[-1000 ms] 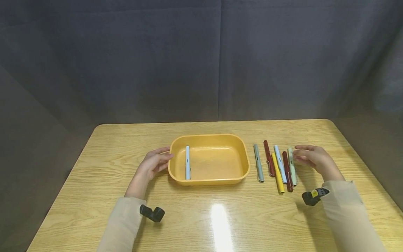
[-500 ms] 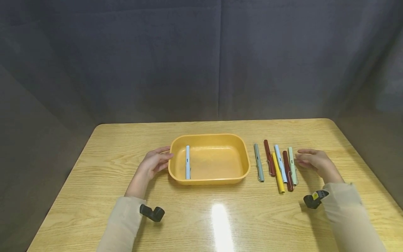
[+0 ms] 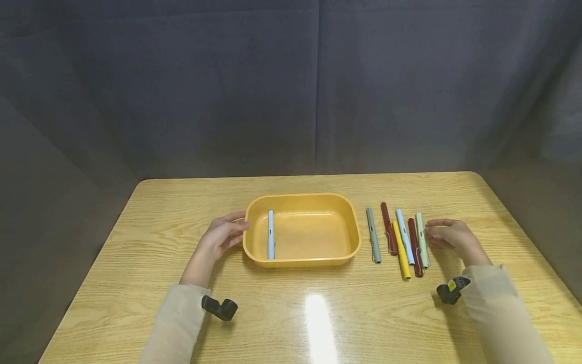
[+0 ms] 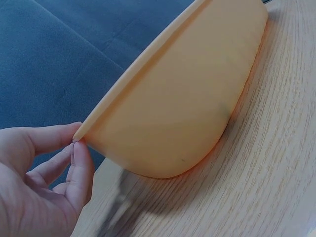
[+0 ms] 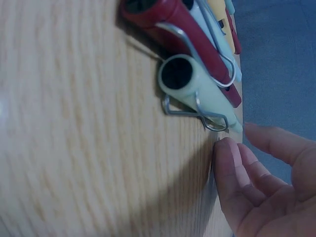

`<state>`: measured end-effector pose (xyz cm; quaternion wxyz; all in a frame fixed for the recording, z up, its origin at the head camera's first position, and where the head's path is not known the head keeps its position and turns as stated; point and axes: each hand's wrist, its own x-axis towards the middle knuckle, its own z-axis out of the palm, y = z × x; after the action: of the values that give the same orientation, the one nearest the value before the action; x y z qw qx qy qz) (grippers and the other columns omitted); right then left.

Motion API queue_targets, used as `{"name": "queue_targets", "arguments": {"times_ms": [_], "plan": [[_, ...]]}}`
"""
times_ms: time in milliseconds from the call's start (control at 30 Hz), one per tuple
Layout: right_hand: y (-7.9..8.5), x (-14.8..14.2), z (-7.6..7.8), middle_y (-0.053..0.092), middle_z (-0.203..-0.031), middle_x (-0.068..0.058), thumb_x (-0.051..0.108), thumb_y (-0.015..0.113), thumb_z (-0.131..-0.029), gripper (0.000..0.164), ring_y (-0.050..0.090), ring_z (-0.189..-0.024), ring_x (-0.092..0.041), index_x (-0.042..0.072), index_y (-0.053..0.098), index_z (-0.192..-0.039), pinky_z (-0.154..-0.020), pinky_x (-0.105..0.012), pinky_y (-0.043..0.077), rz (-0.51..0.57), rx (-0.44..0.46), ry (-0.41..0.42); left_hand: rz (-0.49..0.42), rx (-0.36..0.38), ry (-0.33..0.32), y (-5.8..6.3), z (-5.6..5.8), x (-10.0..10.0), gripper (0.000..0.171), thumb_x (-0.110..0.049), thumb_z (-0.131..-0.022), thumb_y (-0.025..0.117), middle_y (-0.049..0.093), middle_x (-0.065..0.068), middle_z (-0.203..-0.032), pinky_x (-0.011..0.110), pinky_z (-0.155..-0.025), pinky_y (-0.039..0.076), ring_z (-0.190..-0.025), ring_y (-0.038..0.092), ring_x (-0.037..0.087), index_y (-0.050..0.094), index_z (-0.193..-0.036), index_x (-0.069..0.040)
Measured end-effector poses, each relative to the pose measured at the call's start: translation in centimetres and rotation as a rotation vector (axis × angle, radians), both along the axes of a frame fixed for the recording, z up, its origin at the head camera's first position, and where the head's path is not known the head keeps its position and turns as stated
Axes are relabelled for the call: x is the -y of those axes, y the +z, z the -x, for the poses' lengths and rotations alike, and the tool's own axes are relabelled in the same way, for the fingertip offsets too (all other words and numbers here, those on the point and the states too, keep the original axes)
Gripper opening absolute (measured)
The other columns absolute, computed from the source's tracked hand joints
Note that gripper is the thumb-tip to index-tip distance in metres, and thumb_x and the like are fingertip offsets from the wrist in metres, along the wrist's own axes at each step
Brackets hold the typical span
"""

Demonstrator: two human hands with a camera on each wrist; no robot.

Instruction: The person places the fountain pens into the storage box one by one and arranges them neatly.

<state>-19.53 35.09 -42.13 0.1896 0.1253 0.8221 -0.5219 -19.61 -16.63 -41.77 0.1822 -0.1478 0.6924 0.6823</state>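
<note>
On the table stands a yellow-orange plastic tray [image 3: 309, 262]. My left hand [image 3: 224, 234] pinches the left end of its rim between thumb and fingers, as the left wrist view confirms. One light-blue capped pen [image 3: 271, 235] lies inside near that end. To the right of the tray, my right hand [image 3: 453, 236] is beside the far end of a pale-green pen [image 3: 422, 241]. Thumb and fingers [image 5: 224, 160] are slightly apart close to that end in the right wrist view; whether they touch it I cannot tell. The pen lies flat, its wire clip facing the hand.
Left of the pale-green pen lie a grey-green pen [image 3: 374, 235], two dark-red pens [image 3: 388, 228], a yellow pen [image 3: 401, 250] and another light-blue pen [image 3: 404, 236], some touching. The wooden table [image 3: 254, 313] has rounded far corners. A dark curtain [image 3: 227, 101] hangs behind it.
My right hand first drew back to the right from the pale-green pen, then came back left and lower towards its far end. The left hand, tray and pens look unmoved.
</note>
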Motion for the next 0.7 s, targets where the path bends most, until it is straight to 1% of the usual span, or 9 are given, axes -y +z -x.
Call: {"name": "queue_targets", "arguments": {"times_ms": [133, 367, 600, 700], "plan": [[0.0, 0.3, 0.0, 0.061, -0.074, 0.019, 0.012, 0.057, -0.094, 0.059, 0.060, -0.071, 0.008, -0.020, 0.031, -0.136, -0.071, -0.013, 0.055, -0.021, 0.005, 0.002, -0.003, 0.009, 0.005, 0.1, 0.0, 0.0, 0.055, -0.010, -0.092, 0.060, 0.044, 0.016, -0.145, 0.010, -0.068, 0.052, -0.072, 0.060, -0.001, 0.042, -0.143, -0.007], [0.0, 0.6, 0.0, 0.060, -0.076, 0.013, 0.014, 0.058, -0.094, 0.058, 0.059, -0.068, 0.005, -0.019, 0.034, -0.135, -0.069, -0.015, 0.056, -0.114, 0.032, -0.003, -0.002, 0.009, 0.004, 0.2, -0.1, 0.0, 0.054, -0.009, -0.092, 0.060, 0.045, 0.016, -0.144, 0.011, -0.068, 0.052, -0.073, 0.061, -0.001, 0.042, -0.143, -0.007], [-0.1, 1.2, 0.1, 0.058, -0.076, 0.011, 0.015, 0.062, -0.090, 0.059, 0.058, -0.066, 0.004, -0.019, 0.038, -0.133, -0.067, -0.014, 0.056, -0.173, 0.022, -0.005, 0.000, -0.001, 0.000, 0.0, -0.1, 0.0, 0.054, -0.010, -0.092, 0.060, 0.045, 0.018, -0.144, 0.011, -0.069, 0.053, -0.072, 0.061, -0.002, 0.042, -0.143, -0.006], [-0.2, 1.3, 0.1, 0.059, -0.079, 0.007, 0.014, 0.062, -0.090, 0.058, 0.057, -0.067, 0.003, -0.018, 0.040, -0.131, -0.067, -0.015, 0.055, -0.199, 0.012, -0.010, -0.005, 0.002, 0.002, 0.0, 0.0, 0.0, 0.055, -0.010, -0.092, 0.061, 0.046, 0.017, -0.144, 0.011, -0.068, 0.052, -0.072, 0.061, -0.002, 0.042, -0.143, -0.006]]}}
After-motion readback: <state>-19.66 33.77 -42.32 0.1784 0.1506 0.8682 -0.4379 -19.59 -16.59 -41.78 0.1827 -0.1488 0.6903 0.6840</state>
